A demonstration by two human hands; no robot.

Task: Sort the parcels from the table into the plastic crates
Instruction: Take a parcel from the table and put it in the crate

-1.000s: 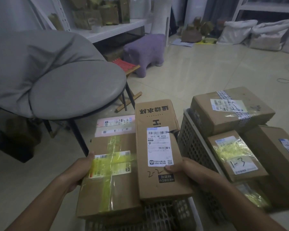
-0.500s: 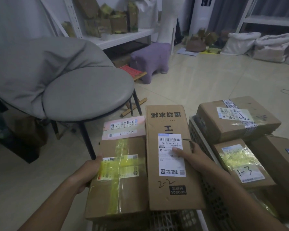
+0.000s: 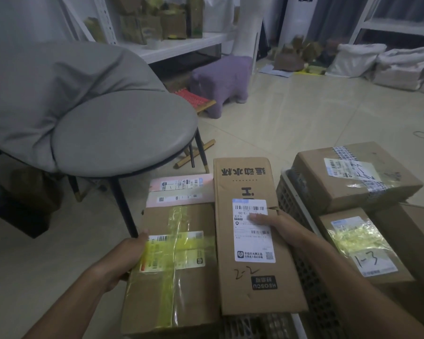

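Two grey lattice plastic crates stand side by side on the floor. The left crate (image 3: 255,326) holds a brown box with yellow tape (image 3: 181,289), a long brown carton marked "2-2" (image 3: 250,285) and a pink parcel (image 3: 181,189) at the far end. My left hand (image 3: 130,253) grips the taped box's left edge, thumb on top. My right hand (image 3: 282,228) lies over the long carton's right edge, fingers flat on its white label. The right crate (image 3: 294,204) holds a large taped box (image 3: 353,182), a box marked "1-3" (image 3: 362,248) and another box (image 3: 414,236).
A grey padded chair (image 3: 123,133) stands just left of the crates, its dark legs close to the taped box. Behind it are a red-topped wooden stool (image 3: 194,97), a purple stool (image 3: 223,79) and a white shelf (image 3: 181,45) with cartons. White sacks (image 3: 402,64) lie at the far right.
My right hand has slid from the near right edge of the long carton forward onto its label. My left hand stays on the taped box's edge.
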